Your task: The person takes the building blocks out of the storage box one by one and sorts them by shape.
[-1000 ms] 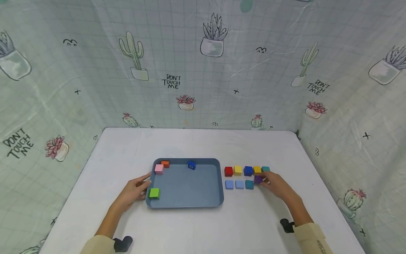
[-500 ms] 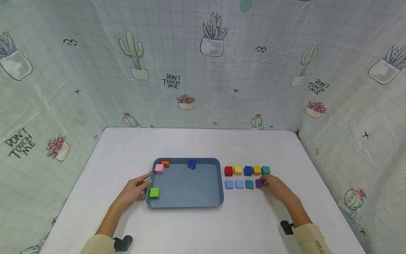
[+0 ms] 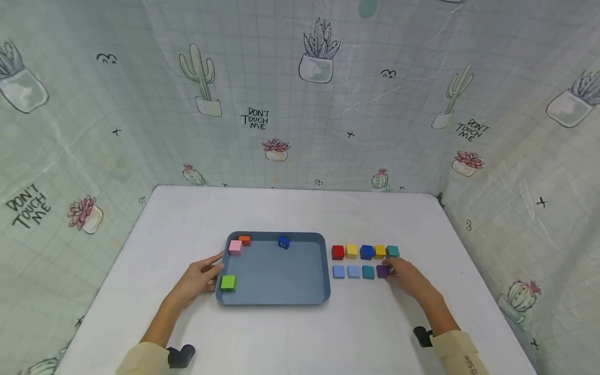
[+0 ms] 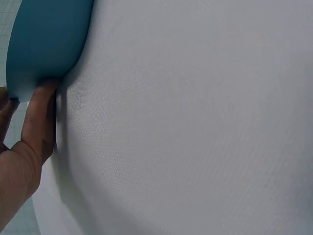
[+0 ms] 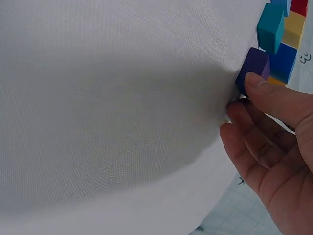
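Note:
My left hand (image 3: 195,279) rests against the left side of a blue-grey tray (image 3: 281,299); in the left wrist view, fingertips touch the outside of the tray wall (image 4: 46,46). Inside the tray sit a pink block (image 3: 235,247), an orange block (image 3: 244,240), a dark blue block (image 3: 283,242) and a green block (image 3: 228,283). To the right, my right hand (image 3: 409,277) holds a purple block (image 3: 382,271) at the right end of the front row. The right wrist view shows my thumb on that purple block (image 5: 253,66); the index fingertip is partly hidden.
Behind is a row with a red block (image 3: 337,252), a yellow block (image 3: 351,251), a blue block (image 3: 366,252), a darker yellow block (image 3: 379,252) and a teal block (image 3: 392,251). In the front row are light blue blocks (image 3: 338,272) and another teal block (image 3: 367,272).
The purple block has come down level with the front row, beside the teal block, with my right hand still at it. My left hand stays at the tray.

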The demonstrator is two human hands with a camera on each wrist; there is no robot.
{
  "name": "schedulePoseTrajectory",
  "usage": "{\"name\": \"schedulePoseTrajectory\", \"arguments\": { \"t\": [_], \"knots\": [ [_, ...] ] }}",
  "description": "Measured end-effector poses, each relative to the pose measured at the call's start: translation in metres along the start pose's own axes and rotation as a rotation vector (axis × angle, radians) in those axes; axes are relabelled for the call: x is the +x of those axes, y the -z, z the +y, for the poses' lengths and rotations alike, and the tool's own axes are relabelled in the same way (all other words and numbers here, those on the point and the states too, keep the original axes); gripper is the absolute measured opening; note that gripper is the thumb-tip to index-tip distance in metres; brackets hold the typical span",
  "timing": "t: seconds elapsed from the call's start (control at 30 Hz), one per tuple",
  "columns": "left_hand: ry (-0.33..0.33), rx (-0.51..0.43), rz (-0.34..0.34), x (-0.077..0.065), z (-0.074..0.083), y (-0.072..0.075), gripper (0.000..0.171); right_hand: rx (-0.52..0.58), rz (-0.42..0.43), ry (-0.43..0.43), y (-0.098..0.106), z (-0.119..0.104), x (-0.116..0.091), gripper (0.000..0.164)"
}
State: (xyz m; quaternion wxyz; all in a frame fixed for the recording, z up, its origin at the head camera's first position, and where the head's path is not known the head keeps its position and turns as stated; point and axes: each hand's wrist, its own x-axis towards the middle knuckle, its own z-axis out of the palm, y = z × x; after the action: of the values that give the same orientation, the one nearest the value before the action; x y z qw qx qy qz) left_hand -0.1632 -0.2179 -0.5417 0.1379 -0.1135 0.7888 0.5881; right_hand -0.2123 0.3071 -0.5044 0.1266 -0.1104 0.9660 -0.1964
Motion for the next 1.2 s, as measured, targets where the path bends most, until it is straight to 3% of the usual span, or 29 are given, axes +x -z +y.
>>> {"name": "schedulePoseTrajectory", "arguments": {
  "t": [0.27,0.57,0.87,1.07,1.2],
  "knots": [
    [0.010,0.011,0.001,0.000,0.002,0.001,0.057,0.004,0.006,-0.010,0.003,0.001,-0.004,0.039],
    [0.006,-0.001,-0.002,-0.001,0.003,0.001,0.057,-0.004,0.081,-0.003,0.010,-0.003,-0.008,0.039],
    [0.009,-0.006,-0.011,0.000,0.001,0.000,0.057,-0.013,0.056,-0.039,0.008,-0.016,-0.002,0.038],
    [0.007,-0.007,-0.012,-0.001,0.001,0.001,0.058,-0.110,0.095,0.036,0.011,-0.026,0.005,0.034],
    [0.004,-0.023,-0.012,-0.001,0.001,0.000,0.057,-0.109,0.107,0.076,0.015,-0.034,0.007,0.035]
  ]
}}
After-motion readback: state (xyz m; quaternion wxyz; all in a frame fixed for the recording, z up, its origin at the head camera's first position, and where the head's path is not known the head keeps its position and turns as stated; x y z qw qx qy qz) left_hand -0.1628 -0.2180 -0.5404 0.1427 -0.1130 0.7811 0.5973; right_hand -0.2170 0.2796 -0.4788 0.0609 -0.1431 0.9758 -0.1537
